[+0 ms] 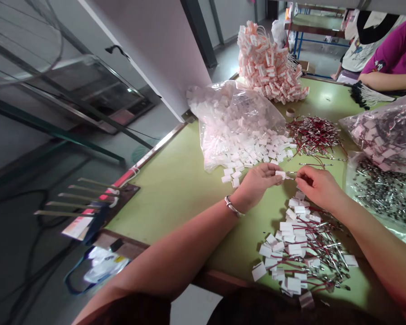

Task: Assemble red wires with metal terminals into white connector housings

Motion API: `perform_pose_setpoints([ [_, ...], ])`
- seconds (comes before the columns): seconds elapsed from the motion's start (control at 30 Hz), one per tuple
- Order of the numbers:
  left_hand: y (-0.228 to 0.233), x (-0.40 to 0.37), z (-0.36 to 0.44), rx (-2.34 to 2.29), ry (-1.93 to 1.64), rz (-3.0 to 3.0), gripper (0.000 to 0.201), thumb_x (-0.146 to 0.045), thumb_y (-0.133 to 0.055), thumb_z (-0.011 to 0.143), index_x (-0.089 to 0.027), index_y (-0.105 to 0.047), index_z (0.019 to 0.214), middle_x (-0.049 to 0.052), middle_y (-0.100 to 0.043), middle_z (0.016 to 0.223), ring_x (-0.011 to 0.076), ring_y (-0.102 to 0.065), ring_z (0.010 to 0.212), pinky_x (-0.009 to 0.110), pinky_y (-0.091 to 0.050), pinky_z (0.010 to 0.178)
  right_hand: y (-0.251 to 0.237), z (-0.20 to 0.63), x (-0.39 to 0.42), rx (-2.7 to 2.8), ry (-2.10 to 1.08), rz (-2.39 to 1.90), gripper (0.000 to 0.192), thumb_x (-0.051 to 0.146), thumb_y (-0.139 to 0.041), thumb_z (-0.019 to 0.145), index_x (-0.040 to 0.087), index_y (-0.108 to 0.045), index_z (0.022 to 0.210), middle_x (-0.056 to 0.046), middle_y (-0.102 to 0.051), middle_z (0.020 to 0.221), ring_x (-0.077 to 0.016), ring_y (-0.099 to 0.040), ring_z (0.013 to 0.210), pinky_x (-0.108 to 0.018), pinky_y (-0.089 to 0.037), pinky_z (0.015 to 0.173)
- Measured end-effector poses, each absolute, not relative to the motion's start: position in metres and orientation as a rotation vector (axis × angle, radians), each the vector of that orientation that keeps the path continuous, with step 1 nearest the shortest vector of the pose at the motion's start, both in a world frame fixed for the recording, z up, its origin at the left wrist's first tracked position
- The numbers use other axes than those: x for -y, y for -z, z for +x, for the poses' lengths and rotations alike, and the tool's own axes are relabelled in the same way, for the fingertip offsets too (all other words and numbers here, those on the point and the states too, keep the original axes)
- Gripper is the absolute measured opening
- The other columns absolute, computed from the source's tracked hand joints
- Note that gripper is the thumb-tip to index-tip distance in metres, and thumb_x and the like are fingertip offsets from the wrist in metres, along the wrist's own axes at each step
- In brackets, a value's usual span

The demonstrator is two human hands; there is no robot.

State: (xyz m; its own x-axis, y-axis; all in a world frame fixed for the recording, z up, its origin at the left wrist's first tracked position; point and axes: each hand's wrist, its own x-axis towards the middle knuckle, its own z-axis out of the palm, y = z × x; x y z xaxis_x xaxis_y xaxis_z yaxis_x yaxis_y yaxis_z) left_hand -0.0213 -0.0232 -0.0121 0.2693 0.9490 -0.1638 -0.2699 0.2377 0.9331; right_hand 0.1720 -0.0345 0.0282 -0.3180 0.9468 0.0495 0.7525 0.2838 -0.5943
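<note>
My left hand [257, 183] pinches a small white plastic connector housing [280, 174] between thumb and fingers. Facing it, my right hand [316, 185] is closed on a thin wire with a metal terminal [292, 173], whose tip points at the housing. Whether the tip sits inside the housing I cannot tell. Below my hands lies a pile of white housings with dark red wires [294, 248]. Loose white housings [253, 151] spill from a clear plastic bag [237, 101] beyond my left hand. A heap of dark red wires with metal ends [313, 133] lies beyond my right hand.
A tall heap of orange-white connectors [267, 65] stands at the back. Bags of pinkish housings [389, 135] and dark metal parts [385, 189] lie at the right. Metal prongs [84, 198] jut from the table's left edge. A person in a purple sleeve [392, 49] is across the table.
</note>
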Motion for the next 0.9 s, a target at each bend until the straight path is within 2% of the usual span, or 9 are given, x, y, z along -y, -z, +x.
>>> perform_pose_setpoints([
  [0.1,0.013,0.023,-0.020,-0.841,-0.980,0.883,0.012,-0.015,-0.071,0.072,-0.013,-0.067,0.083,0.000,-0.064,0.071,0.0070,-0.058,0.064,0.023,-0.048,0.068,-0.028,0.171,0.038,2.092,-0.684,-1.490,0.014,0.031,-0.052,0.084,0.021,-0.059,0.077,0.001,-0.063,0.066,-0.0120,-0.050,0.055,-0.026,-0.036,0.055],
  [0.27,0.008,0.025,-0.021,-0.814,-0.951,0.794,0.016,-0.016,-0.074,0.070,-0.014,-0.071,0.085,0.000,-0.066,0.069,0.0070,-0.058,0.061,0.022,-0.048,0.064,-0.028,0.171,0.039,2.079,-0.737,-1.465,0.017,0.032,-0.052,0.084,0.020,-0.061,0.075,0.003,-0.058,0.060,-0.0105,-0.045,0.052,-0.025,-0.035,0.054],
  [0.53,0.006,0.026,-0.023,-0.792,-0.856,0.808,0.023,-0.023,-0.080,0.064,-0.015,-0.072,0.084,0.000,-0.067,0.068,0.0083,-0.060,0.060,0.022,-0.049,0.060,-0.027,0.174,0.038,2.088,-0.687,-1.441,0.018,0.032,-0.051,0.086,0.021,-0.060,0.075,0.001,-0.060,0.065,-0.0120,-0.049,0.058,-0.026,-0.037,0.057],
  [0.77,0.002,0.024,-0.029,-0.777,-0.830,0.805,0.018,-0.022,-0.078,0.068,-0.014,-0.071,0.083,0.003,-0.070,0.072,0.0072,-0.060,0.059,0.020,-0.049,0.061,-0.031,0.172,0.042,2.213,-0.640,-1.446,0.017,0.028,-0.049,0.086,0.021,-0.060,0.075,0.001,-0.061,0.063,-0.0123,-0.049,0.056,-0.027,-0.035,0.057],
  [0.9,0.006,0.023,-0.030,-0.809,-0.751,0.889,0.018,-0.025,-0.077,0.069,-0.014,-0.070,0.081,0.003,-0.071,0.069,0.0067,-0.059,0.054,0.019,-0.047,0.055,-0.030,0.169,0.044,2.297,-0.540,-1.494,0.017,0.027,-0.047,0.086,0.020,-0.060,0.076,-0.002,-0.063,0.066,-0.0135,-0.051,0.058,-0.027,-0.034,0.058],
])
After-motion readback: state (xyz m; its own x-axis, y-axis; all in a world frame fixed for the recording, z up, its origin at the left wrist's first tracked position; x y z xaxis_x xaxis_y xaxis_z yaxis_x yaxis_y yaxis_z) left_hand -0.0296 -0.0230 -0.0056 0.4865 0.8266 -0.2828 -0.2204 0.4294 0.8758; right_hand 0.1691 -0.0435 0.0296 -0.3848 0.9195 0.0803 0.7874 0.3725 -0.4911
